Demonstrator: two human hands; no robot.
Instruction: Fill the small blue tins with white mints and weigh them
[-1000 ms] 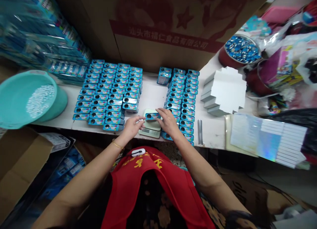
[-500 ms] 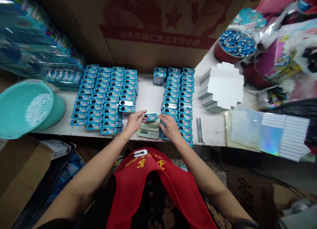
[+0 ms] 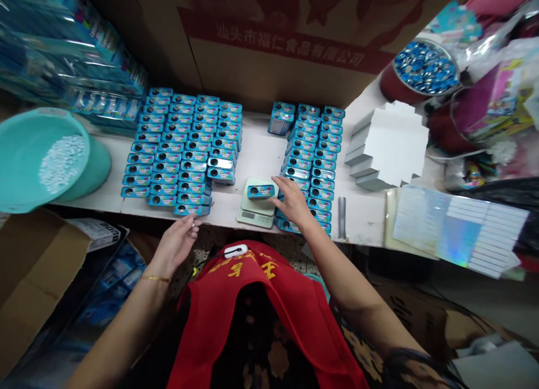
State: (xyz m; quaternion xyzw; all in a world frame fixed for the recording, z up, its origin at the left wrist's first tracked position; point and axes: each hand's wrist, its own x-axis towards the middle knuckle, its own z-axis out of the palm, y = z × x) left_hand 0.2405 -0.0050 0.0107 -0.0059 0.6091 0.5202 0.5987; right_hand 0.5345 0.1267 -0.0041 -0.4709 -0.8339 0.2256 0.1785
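A small blue tin (image 3: pixel 261 191) with a dark round opening in its top stands on the pale green digital scale (image 3: pixel 254 217). My right hand (image 3: pixel 291 201) has its thumb and forefinger around the tin's right end. Off to the left, past the table's front edge, my left hand (image 3: pixel 179 240) is pinched on a tiny white pellet (image 3: pixel 195 225). It is just below the nearest tin (image 3: pixel 191 210) of the left-hand rows. More rows of the same tins (image 3: pixel 324 175) stand right of the scale.
A turquoise basin (image 3: pixel 99 159) with white pellets is at left. Wrapped packs (image 3: pixel 105 58) and a large carton (image 3: pixel 273 69) line the back. To the right are white folded boxes (image 3: pixel 391 142), a metal strip (image 3: pixel 342 218), a pot of blue caps (image 3: pixel 425 66) and sticker sheets (image 3: pixel 463 226).
My left hand has left the tin and moved left and toward me, a white pellet now showing at its fingertips. The right hand stays at the tin on the scale. The view has shifted slightly.
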